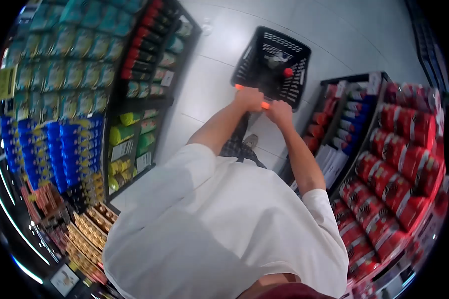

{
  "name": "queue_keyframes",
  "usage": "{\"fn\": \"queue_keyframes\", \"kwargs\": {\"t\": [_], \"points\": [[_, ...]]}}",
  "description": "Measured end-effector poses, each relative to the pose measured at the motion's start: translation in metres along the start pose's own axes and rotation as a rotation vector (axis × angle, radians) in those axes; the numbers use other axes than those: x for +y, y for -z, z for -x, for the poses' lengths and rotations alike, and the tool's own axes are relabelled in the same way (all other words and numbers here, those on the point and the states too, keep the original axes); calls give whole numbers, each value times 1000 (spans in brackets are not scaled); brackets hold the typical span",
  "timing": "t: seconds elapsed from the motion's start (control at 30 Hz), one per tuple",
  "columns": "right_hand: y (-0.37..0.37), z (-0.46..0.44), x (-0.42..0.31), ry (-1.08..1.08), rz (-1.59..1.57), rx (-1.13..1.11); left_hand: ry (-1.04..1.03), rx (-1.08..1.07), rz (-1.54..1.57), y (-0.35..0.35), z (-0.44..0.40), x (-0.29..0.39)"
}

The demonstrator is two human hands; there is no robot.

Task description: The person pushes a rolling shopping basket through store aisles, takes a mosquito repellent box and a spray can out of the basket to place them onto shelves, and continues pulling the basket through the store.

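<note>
A black slatted shopping basket (299, 50) is in front of me, over the pale floor. My left hand (249, 98) is wrapped round its orange handle (266, 105). Just to the right, my right hand (280, 113) is also closed on the handle, close beside the left. Inside the basket lie a round red item (288, 72) and a crumpled-looking whitish item (278, 60), too blurred to name. The basket's underside is hidden.
Tall shelves of teal packs (77, 72) and blue packs (75, 149) line my left. On the right stand racks with red multipacks (379, 184). A shoe (252, 141) shows on the tiled floor (209, 84) between them.
</note>
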State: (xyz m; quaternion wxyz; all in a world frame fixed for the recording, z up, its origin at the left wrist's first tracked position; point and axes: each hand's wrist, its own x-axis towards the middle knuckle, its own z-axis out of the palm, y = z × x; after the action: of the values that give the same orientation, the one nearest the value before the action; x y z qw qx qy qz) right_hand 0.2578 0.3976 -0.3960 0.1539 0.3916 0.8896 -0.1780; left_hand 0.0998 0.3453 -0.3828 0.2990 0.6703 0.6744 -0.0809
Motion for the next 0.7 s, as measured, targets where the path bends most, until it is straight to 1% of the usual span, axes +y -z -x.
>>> {"fn": "queue_keyframes", "kwargs": {"t": [0.03, 0.07, 0.13, 0.23, 0.33, 0.47, 0.53, 0.67, 0.7], "points": [[5, -13, 3, -18, 2, 8, 11, 13, 53, 14, -4, -2], [11, -27, 7, -37, 30, -19, -21, 76, 35, 14, -19, -7], [19, -54, 24, -24, 39, -56, -27, 30, 65, 27, -46, -14], [41, -82, 36, -58, 99, -75, -70, 120, 143, 38, -78, -23], [52, -112, 55, -46, 110, -57, -48, 108, 201, 61, -103, -27], [70, -149, 74, -29, 139, -86, -78, 145, 187, 86, -137, -40], [88, -161, 75, -18, 137, -101, -69, 137, 220, 93, -150, -41], [100, -195, 97, 30, 138, -89, -88, 226, 225, 101, -183, -48], [107, -204, 99, 42, 148, -98, -68, 215, 220, 105, -192, -49]]}}
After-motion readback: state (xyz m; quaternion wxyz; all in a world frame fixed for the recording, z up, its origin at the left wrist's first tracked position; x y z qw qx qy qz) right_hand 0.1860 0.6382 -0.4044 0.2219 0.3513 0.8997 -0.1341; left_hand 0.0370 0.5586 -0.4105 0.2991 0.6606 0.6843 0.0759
